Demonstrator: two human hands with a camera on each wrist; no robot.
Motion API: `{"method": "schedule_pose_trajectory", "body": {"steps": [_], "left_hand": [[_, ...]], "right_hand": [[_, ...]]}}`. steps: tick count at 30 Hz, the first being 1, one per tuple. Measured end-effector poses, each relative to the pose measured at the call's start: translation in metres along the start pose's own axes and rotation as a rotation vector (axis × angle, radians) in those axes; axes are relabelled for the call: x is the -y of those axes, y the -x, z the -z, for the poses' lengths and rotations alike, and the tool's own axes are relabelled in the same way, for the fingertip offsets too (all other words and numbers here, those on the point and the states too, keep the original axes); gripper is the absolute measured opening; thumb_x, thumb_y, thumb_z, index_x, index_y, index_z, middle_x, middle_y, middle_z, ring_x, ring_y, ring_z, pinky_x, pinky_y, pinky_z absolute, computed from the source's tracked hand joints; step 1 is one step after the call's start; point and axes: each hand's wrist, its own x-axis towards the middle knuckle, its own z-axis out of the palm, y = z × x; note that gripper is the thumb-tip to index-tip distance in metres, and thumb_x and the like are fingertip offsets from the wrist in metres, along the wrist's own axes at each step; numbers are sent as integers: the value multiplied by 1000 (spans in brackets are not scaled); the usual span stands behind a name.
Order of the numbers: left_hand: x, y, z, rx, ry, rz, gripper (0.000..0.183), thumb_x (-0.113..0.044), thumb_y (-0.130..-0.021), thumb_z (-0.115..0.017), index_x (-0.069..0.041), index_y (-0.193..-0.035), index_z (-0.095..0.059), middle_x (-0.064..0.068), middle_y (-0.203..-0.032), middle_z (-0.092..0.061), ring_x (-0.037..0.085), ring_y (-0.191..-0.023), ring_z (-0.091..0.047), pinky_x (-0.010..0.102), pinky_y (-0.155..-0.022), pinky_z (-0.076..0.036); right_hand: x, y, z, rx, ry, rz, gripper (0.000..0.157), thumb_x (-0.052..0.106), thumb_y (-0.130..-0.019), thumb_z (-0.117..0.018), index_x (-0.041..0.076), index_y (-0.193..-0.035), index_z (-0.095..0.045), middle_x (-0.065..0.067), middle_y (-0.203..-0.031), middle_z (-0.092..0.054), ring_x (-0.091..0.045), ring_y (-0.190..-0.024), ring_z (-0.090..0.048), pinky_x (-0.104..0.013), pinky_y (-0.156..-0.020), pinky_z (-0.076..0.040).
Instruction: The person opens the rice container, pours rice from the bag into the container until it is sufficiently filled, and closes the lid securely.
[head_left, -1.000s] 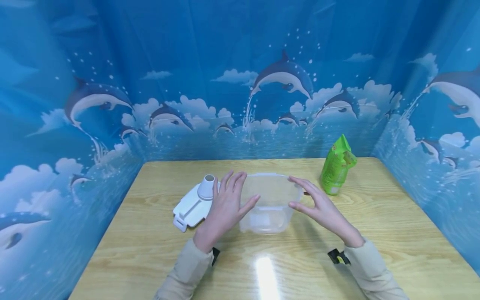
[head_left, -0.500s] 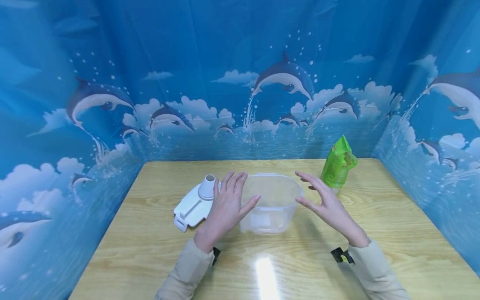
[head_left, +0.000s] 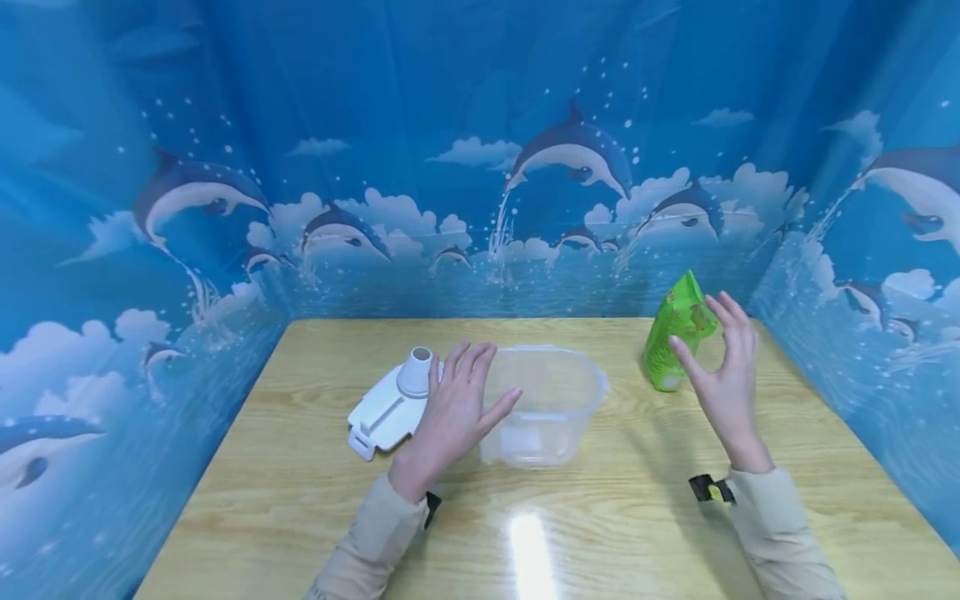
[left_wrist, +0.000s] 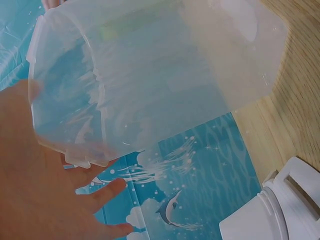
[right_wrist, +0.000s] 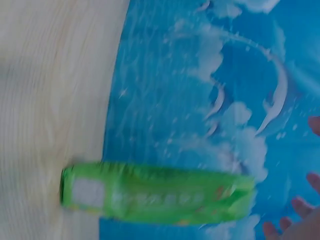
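Observation:
A clear plastic container [head_left: 536, 425], open at the top, stands on the table in front of me. My left hand [head_left: 450, 408] is at its left side, fingers spread and mostly straight. In the left wrist view, the hand [left_wrist: 40, 170] lies by the container's rim [left_wrist: 100, 100]; firm contact is hard to judge. To the right, a green bag [head_left: 675, 337] stands upright with its top folded over. My right hand [head_left: 727, 383] is just to the right of the bag, thumb and fingers apart and holding nothing. The bag [right_wrist: 160, 195] is blurred in the right wrist view.
Left of the container lies a white lid [head_left: 386, 417] with a latch and a white cone-shaped spout [head_left: 415, 375]. Behind the wooden table [head_left: 600, 525] hangs a blue dolphin-print curtain [head_left: 450, 108], which also runs along both sides.
My right hand has left the container's right side and moved right to the green bag. My left hand has stayed at the container, and the container stands in the same place.

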Motion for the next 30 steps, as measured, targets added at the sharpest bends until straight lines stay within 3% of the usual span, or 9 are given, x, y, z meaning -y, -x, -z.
{"method": "schedule_pose_trajectory", "body": {"steps": [2,5,10,12,14,17,20,26,30], "left_hand": [[0,-1,0,-1,-2,-2,74,-57,-100,-53,-5,-152,-43,12,-152,-46,34,-146,-33,69,-118,-17],[0,-1,0,-4,-3,-5,74,-56,-99,-54,-5,-152,-43,13,-152,-46,34,-146,-33,69,-117,-18],[0,-1,1,-1,-7,-1,74,-56,-99,-54,-6,-152,-43,12,-152,-46,34,-146,-33,70,-117,-19],[0,-1,2,6,-5,1,74,-57,-100,-53,-6,-152,-42,12,-152,-46,34,-146,-33,70,-117,-18],[0,-1,1,9,-2,1,75,-57,-99,-53,-6,-153,-42,12,-152,-45,34,-147,-32,69,-117,-17],[0,-1,1,10,-5,-1,75,-58,-99,-53,-6,-152,-42,12,-152,-45,35,-147,-32,69,-117,-18],[0,-1,1,9,-5,-2,75,-57,-99,-53,-6,-153,-42,12,-152,-46,35,-147,-32,69,-118,-17],[1,-2,1,17,-7,3,75,-57,-100,-52,-6,-153,-41,11,-153,-45,34,-147,-32,68,-118,-16],[1,-2,0,14,-14,2,75,-58,-100,-52,-6,-153,-42,11,-152,-46,34,-146,-33,69,-118,-17]], "right_hand": [[-10,-5,4,-15,20,-67,78,6,-89,-75,11,-156,-37,-11,-163,-29,-29,-148,-23,-52,-117,-25],[-26,-15,8,39,43,-175,90,17,-91,-76,15,-162,-21,-12,-165,-22,-33,-148,-21,-56,-116,-28],[-57,-29,11,282,6,-344,108,35,-94,-74,15,-163,6,-21,-168,-2,-49,-150,-12,-69,-115,-23],[-70,-33,11,398,-19,-410,113,37,-94,-73,16,-161,16,-25,-167,8,-55,-149,-6,-72,-114,-20],[-82,-37,10,509,-55,-457,117,34,-94,-73,18,-159,23,-30,-165,9,-57,-148,-5,-73,-114,-18],[-97,-41,9,662,-78,-482,115,31,-93,-75,12,-161,16,-35,-163,-2,-58,-146,-11,-72,-114,-20],[-107,-44,8,750,-94,-469,107,27,-92,-77,5,-162,2,-34,-161,-18,-55,-146,-19,-69,-115,-22],[-115,-47,8,788,-93,-474,100,28,-93,-75,2,-161,-6,-34,-159,-20,-55,-145,-21,-72,-113,-22],[-114,-46,7,779,-79,-500,106,31,-92,-76,3,-162,-1,-35,-161,-15,-57,-145,-18,-72,-113,-23]]}}
